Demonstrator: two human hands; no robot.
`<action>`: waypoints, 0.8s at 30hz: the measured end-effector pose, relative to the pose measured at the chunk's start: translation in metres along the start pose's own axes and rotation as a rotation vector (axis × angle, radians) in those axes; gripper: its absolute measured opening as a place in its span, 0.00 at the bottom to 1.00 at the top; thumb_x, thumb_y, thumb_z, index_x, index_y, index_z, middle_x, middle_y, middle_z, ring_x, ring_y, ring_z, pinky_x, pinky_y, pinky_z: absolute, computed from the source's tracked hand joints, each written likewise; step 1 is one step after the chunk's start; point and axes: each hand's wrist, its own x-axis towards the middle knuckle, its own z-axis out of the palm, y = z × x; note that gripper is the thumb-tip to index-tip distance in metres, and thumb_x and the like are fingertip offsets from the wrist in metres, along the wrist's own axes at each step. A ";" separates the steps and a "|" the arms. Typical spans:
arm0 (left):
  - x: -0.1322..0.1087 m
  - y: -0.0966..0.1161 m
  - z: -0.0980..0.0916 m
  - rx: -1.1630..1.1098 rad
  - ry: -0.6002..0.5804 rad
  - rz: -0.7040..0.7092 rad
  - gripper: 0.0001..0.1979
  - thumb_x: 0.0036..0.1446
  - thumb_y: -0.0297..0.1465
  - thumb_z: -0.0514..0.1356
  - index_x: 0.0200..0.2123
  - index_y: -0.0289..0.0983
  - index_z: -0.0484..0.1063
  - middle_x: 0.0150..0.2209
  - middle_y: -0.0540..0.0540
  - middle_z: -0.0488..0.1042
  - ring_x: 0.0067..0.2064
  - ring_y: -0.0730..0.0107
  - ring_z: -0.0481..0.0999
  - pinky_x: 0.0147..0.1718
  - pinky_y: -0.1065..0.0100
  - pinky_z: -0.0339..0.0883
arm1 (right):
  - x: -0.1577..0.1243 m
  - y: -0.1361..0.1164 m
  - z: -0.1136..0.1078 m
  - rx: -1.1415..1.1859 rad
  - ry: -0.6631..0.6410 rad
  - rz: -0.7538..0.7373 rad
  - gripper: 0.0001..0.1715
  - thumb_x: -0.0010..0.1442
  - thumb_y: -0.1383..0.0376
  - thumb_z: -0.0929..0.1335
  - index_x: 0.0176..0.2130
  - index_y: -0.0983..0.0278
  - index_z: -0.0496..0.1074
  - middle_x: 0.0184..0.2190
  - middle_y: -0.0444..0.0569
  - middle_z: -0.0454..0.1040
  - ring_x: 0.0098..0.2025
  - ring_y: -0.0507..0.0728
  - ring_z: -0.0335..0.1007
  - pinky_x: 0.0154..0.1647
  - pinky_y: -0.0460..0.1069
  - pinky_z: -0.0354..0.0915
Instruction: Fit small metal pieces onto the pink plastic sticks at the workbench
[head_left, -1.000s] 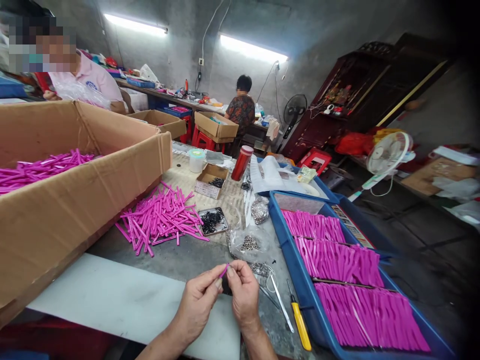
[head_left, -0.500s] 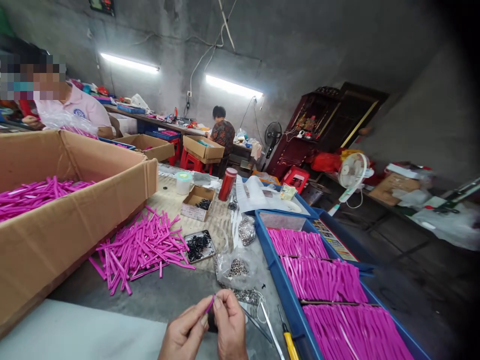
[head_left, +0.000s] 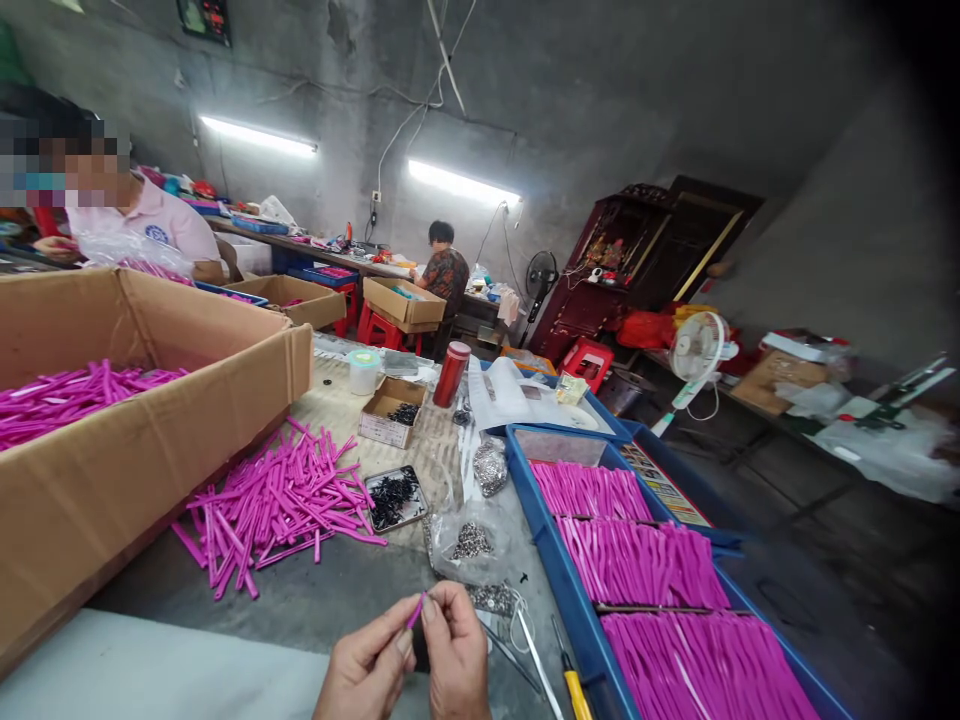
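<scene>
A small purple strip is pinched between the thumb and fingers of my left hand. My right hand closes on the strip's upper end, its thumb and forefinger pressed together there. Most of the strip is hidden by the fingers. Beyond the hands lies a plastic bag of small metal parts. To the left of it is a shallow tray of small black pieces. A loose heap of purple strips covers the table on the left.
A large cardboard box of purple strips stands at left. On the right is a blue tray with rows of purple strips. A yellow-handled screwdriver, a red flask and a small box are nearby. Two people sit farther back.
The view has shifted slightly. Both hands keep their pinch on the purple strip, with only a small movement of the fingers.
</scene>
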 end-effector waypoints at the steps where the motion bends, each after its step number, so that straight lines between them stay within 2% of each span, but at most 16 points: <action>1: 0.000 0.001 -0.001 0.022 -0.009 0.038 0.19 0.46 0.41 0.58 0.40 0.36 0.73 0.24 0.44 0.75 0.26 0.68 0.73 0.26 0.72 0.70 | 0.000 -0.001 0.000 0.004 -0.014 0.003 0.15 0.54 0.56 0.61 0.24 0.64 0.60 0.18 0.40 0.56 0.20 0.49 0.52 0.20 0.43 0.54; 3: -0.001 0.002 -0.003 0.065 -0.033 0.134 0.16 0.45 0.38 0.60 0.38 0.39 0.74 0.32 0.44 0.76 0.35 0.64 0.73 0.34 0.71 0.69 | 0.000 -0.002 -0.001 0.014 -0.033 -0.005 0.15 0.54 0.56 0.60 0.24 0.64 0.60 0.18 0.39 0.56 0.19 0.48 0.51 0.19 0.43 0.53; 5: 0.000 -0.001 -0.003 0.061 -0.041 0.146 0.15 0.45 0.38 0.60 0.37 0.40 0.74 0.32 0.44 0.76 0.36 0.64 0.73 0.35 0.71 0.68 | -0.001 -0.002 -0.001 -0.016 -0.021 -0.042 0.14 0.55 0.56 0.60 0.24 0.63 0.61 0.17 0.40 0.57 0.19 0.49 0.53 0.18 0.43 0.54; 7: 0.001 -0.010 -0.001 -0.011 -0.024 0.045 0.19 0.45 0.41 0.59 0.39 0.38 0.73 0.24 0.45 0.74 0.26 0.70 0.72 0.25 0.73 0.68 | -0.001 -0.001 -0.002 -0.085 0.023 -0.100 0.13 0.54 0.57 0.61 0.25 0.64 0.63 0.18 0.41 0.60 0.20 0.49 0.55 0.19 0.43 0.55; 9: 0.003 -0.023 0.003 -0.099 -0.009 -0.089 0.25 0.44 0.46 0.57 0.42 0.35 0.71 0.16 0.49 0.69 0.14 0.78 0.63 0.13 0.77 0.61 | -0.001 0.001 -0.003 -0.149 0.064 -0.150 0.13 0.54 0.58 0.61 0.25 0.64 0.65 0.18 0.42 0.61 0.21 0.50 0.56 0.20 0.43 0.57; 11: 0.004 -0.032 0.005 -0.138 -0.002 -0.158 0.30 0.42 0.50 0.56 0.43 0.33 0.70 0.13 0.52 0.65 0.10 0.83 0.55 0.08 0.79 0.54 | -0.001 0.002 -0.004 -0.185 0.079 -0.172 0.13 0.54 0.58 0.62 0.25 0.63 0.65 0.18 0.42 0.62 0.21 0.50 0.56 0.21 0.43 0.57; 13: 0.004 -0.032 0.005 -0.095 0.009 -0.089 0.29 0.42 0.49 0.57 0.42 0.34 0.72 0.15 0.50 0.67 0.13 0.80 0.60 0.12 0.78 0.59 | -0.001 0.002 -0.004 -0.188 0.068 -0.165 0.13 0.54 0.58 0.62 0.24 0.63 0.65 0.18 0.42 0.61 0.21 0.50 0.56 0.20 0.43 0.56; 15: 0.001 -0.021 0.003 0.016 0.019 0.080 0.21 0.45 0.44 0.58 0.39 0.37 0.73 0.21 0.46 0.71 0.22 0.73 0.69 0.22 0.75 0.66 | -0.001 0.001 -0.004 -0.155 0.043 -0.131 0.14 0.54 0.57 0.61 0.24 0.63 0.64 0.18 0.41 0.60 0.20 0.50 0.55 0.19 0.43 0.55; 16: 0.000 -0.015 0.002 0.076 0.022 0.166 0.18 0.46 0.41 0.58 0.39 0.39 0.74 0.24 0.45 0.72 0.27 0.71 0.70 0.27 0.74 0.67 | -0.001 0.000 -0.003 -0.133 0.028 -0.111 0.15 0.54 0.56 0.61 0.23 0.63 0.63 0.17 0.41 0.60 0.19 0.49 0.55 0.18 0.43 0.55; 18: -0.003 -0.003 0.002 0.146 0.054 0.256 0.15 0.47 0.38 0.57 0.39 0.41 0.74 0.25 0.45 0.72 0.30 0.69 0.71 0.31 0.74 0.67 | -0.002 -0.001 -0.002 -0.099 0.015 -0.087 0.16 0.54 0.55 0.60 0.23 0.63 0.63 0.16 0.40 0.59 0.19 0.49 0.54 0.18 0.43 0.55; 20: -0.004 0.001 0.004 0.123 0.076 0.212 0.16 0.47 0.40 0.57 0.38 0.40 0.74 0.24 0.45 0.72 0.28 0.69 0.70 0.28 0.73 0.67 | -0.003 -0.001 -0.001 -0.092 0.032 -0.089 0.16 0.54 0.55 0.60 0.23 0.63 0.63 0.16 0.40 0.59 0.19 0.49 0.55 0.18 0.43 0.55; 24: -0.003 -0.009 0.010 -0.046 0.003 -0.073 0.24 0.46 0.46 0.55 0.41 0.35 0.72 0.17 0.49 0.68 0.17 0.76 0.64 0.16 0.75 0.63 | -0.003 0.001 0.000 -0.116 0.124 -0.109 0.16 0.53 0.55 0.62 0.23 0.63 0.63 0.16 0.41 0.59 0.19 0.50 0.55 0.19 0.43 0.55</action>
